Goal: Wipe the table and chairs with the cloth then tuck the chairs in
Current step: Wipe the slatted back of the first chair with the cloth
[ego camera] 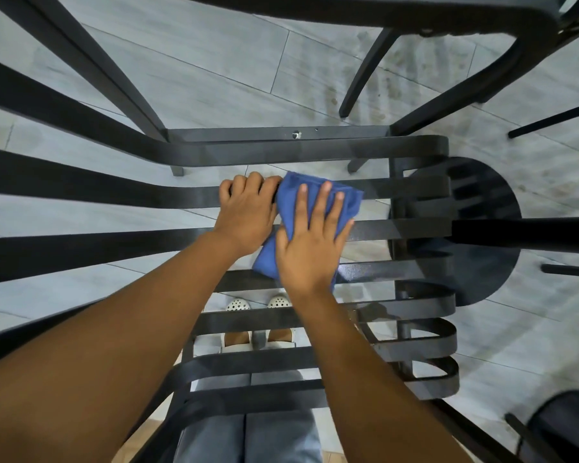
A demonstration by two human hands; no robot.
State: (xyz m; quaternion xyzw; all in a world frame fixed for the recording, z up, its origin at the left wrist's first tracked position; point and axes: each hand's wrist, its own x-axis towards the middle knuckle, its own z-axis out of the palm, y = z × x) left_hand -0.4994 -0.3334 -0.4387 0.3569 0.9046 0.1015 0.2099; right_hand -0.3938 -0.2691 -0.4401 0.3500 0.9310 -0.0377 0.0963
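Head view, blue cloth [318,208] pressed flat on black slatted table [114,188] under right hand [310,252], 4 straight fingers spread across it, left hand [248,212] just beside, fingers curled around 1 slat, white shoes [238,305] seen below.

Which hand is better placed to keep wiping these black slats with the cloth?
Right. The right hand lies flat on the blue cloth, pressing it onto the slats. The left hand grips a slat beside it, probably steadying.

Blue cloth [318,208]; black slats [114,188]; pale grey floor tiles [198,71]; white, seemingly perforated shoes [238,305].
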